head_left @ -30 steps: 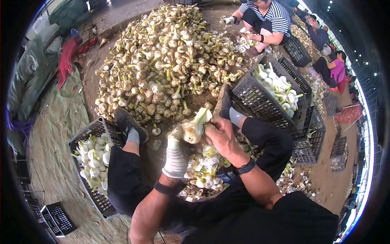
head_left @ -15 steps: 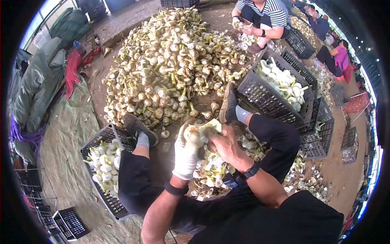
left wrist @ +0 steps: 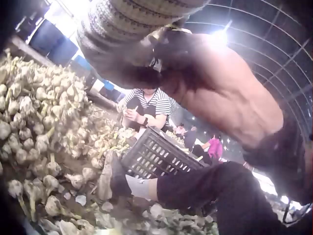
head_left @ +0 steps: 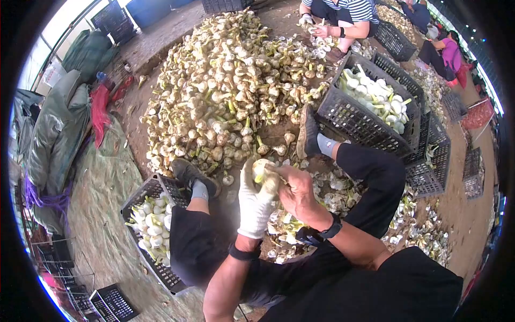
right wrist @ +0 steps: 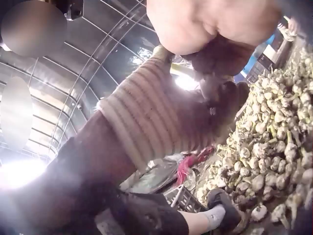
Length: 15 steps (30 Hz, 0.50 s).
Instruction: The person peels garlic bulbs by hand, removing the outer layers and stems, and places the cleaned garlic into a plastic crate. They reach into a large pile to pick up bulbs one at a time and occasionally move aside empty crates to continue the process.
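In the head view, my left hand (head_left: 254,206), in a white knitted glove, holds a garlic bulb (head_left: 261,170) between thumb and fingers. Its pale side and a yellow-green streak face up. Bare, my right hand (head_left: 299,196) has its fingers curled against the bulb's right side, pinching at it. Both hands meet over the ground between my spread legs. In the left wrist view, the glove (left wrist: 132,29) and the bare right hand (left wrist: 215,78) hide most of the bulb. The striped glove (right wrist: 151,112) crosses below the right hand (right wrist: 210,24) in the right wrist view.
A large heap of untrimmed garlic (head_left: 214,96) lies ahead. Black crates of peeled white garlic stand at left (head_left: 174,282) and right (head_left: 359,126). Loose peelings (head_left: 335,185) cover the ground by my right leg. Another person (head_left: 343,27) squats beyond the right crate.
The leafy, pale-green outer layer that stuck out to the right of the bulb is no longer seen there. The left hand has turned the bulb, and the right fingers have closed in on it.
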Tool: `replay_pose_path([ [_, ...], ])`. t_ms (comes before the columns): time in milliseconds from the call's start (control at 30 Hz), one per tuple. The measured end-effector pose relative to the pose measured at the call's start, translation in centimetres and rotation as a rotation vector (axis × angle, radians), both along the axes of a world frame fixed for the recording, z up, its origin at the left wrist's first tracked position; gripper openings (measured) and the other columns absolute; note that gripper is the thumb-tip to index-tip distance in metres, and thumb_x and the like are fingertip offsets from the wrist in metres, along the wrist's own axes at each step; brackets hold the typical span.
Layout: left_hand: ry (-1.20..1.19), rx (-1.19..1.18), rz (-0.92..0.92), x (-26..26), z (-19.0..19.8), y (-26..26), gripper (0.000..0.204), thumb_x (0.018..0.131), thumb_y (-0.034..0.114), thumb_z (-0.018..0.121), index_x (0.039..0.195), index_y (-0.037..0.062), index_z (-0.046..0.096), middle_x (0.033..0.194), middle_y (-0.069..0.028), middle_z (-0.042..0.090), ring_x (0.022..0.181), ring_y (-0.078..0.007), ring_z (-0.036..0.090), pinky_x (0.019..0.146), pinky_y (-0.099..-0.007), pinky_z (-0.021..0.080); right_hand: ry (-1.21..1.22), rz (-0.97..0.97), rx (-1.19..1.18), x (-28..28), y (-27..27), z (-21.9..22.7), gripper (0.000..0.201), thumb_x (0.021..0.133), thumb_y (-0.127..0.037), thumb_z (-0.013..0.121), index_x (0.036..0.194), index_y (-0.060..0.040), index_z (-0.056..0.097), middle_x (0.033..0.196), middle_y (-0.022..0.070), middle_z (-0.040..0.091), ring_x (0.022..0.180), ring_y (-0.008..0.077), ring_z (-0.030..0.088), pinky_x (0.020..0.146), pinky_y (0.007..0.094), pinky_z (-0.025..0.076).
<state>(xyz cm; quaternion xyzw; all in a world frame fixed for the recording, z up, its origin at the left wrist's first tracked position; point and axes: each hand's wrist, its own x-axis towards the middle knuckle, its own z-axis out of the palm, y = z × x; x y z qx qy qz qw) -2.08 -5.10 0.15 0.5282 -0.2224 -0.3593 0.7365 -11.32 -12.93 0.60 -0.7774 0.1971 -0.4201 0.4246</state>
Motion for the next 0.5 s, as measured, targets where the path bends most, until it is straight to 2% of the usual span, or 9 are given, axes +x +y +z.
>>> replay_pose_path([
  [100, 0.163, 0.120, 0.063, 1.6, -0.4, 0.1, 0.043, 0.096, 0.032, 0.061, 0.126, 0.0027, 0.054, 0.098, -0.0023, 0.061, 0.087, -0.0091, 0.056, 0.070, -0.0227, 0.048, 0.008, -0.009, -0.126, 0.6, 1.0, -0.3, 0.020, 0.089, 0.002, 0.060, 0.107, -0.0019, 0.068, 0.080, 0.0090, 0.066, 0.070, 0.0182, 0.063, 0.062, 0.0345, 0.053],
  [167, 0.341, 0.143, 0.121, 1.2, -0.7, 0.1, 0.039, 0.098, 0.039, 0.053, 0.116, 0.0046, 0.060, 0.090, -0.0025, 0.062, 0.075, -0.0108, 0.058, 0.057, -0.0219, 0.045, 0.033, 0.170, 0.202, 0.2, 1.3, -1.3, 0.016, 0.095, -0.014, 0.060, 0.104, -0.0035, 0.069, 0.075, 0.0064, 0.066, 0.060, 0.0132, 0.060, 0.052, 0.0306, 0.050],
  [200, 0.418, 0.102, 0.168, 1.1, 0.3, 0.3, 0.039, 0.099, 0.038, 0.050, 0.115, 0.0045, 0.060, 0.088, -0.0032, 0.063, 0.070, -0.0119, 0.059, 0.052, -0.0225, 0.044, 0.051, 0.166, 0.584, -0.1, 1.6, 0.0, 0.026, 0.098, -0.028, 0.058, 0.101, -0.0042, 0.070, 0.076, 0.0051, 0.068, 0.052, 0.0069, 0.054, 0.043, 0.0232, 0.044],
  [267, 0.458, 0.052, 0.170, 1.6, 1.5, 1.0, 0.040, 0.099, 0.037, 0.043, 0.114, 0.0031, 0.060, 0.089, -0.0053, 0.065, 0.062, -0.0137, 0.061, 0.046, -0.0226, 0.043, -0.074, 0.026, 0.921, -0.3, 0.0, -0.8, 0.021, 0.096, -0.022, 0.061, 0.100, -0.0040, 0.071, 0.076, 0.0060, 0.069, 0.051, 0.0054, 0.055, 0.042, 0.0206, 0.043],
  [300, 0.411, -0.013, 0.147, 2.0, 1.1, 1.6, 0.039, 0.096, 0.031, 0.044, 0.114, 0.0002, 0.058, 0.096, -0.0115, 0.067, 0.076, -0.0187, 0.064, 0.060, -0.0290, 0.053, -0.116, -0.057, 1.044, -0.7, -1.2, -1.5, 0.020, 0.094, -0.020, 0.063, 0.101, -0.0038, 0.072, 0.075, 0.0066, 0.069, 0.053, 0.0080, 0.058, 0.044, 0.0237, 0.046],
  [333, 0.368, -0.041, 0.120, 2.3, 1.5, 1.9, 0.040, 0.096, 0.034, 0.045, 0.115, 0.0001, 0.058, 0.096, -0.0122, 0.067, 0.076, -0.0184, 0.065, 0.059, -0.0297, 0.054, -0.120, -0.059, 1.039, -1.7, -2.4, -3.2, 0.020, 0.094, -0.020, 0.063, 0.101, -0.0038, 0.072, 0.075, 0.0066, 0.069, 0.053, 0.0080, 0.058, 0.044, 0.0237, 0.046],
  [400, 0.264, -0.082, 0.048, 2.3, 2.1, 1.9, 0.047, 0.097, 0.040, 0.048, 0.121, 0.0003, 0.056, 0.098, -0.0110, 0.067, 0.076, -0.0161, 0.065, 0.058, -0.0281, 0.054, 0.650, -0.008, 0.611, -3.6, -4.0, -5.8, 0.033, 0.090, -0.019, 0.065, 0.119, -0.0021, 0.064, 0.082, 0.0106, 0.069, 0.057, 0.0141, 0.062, 0.052, 0.0309, 0.050],
  [433, 0.272, -0.082, 0.044, 2.0, 2.3, 1.7, 0.047, 0.097, 0.040, 0.048, 0.121, 0.0003, 0.056, 0.098, -0.0110, 0.067, 0.076, -0.0161, 0.065, 0.058, -0.0281, 0.054, 0.656, -0.015, 0.611, -4.6, -3.7, -6.2, 0.033, 0.090, -0.019, 0.065, 0.119, -0.0021, 0.064, 0.082, 0.0106, 0.069, 0.057, 0.0141, 0.062, 0.052, 0.0309, 0.050],
  [500, 0.237, -0.068, -0.068, 1.6, 2.7, 1.5, 0.052, 0.100, 0.040, 0.048, 0.131, -0.0008, 0.052, 0.108, -0.0064, 0.064, 0.088, -0.0120, 0.063, 0.069, -0.0217, 0.052, 0.963, 0.102, -0.135, -6.4, -2.3, -6.1, 0.058, 0.087, -0.023, 0.068, 0.136, 0.0004, 0.048, 0.090, 0.0130, 0.069, 0.058, 0.0159, 0.062, 0.056, 0.0349, 0.051],
])
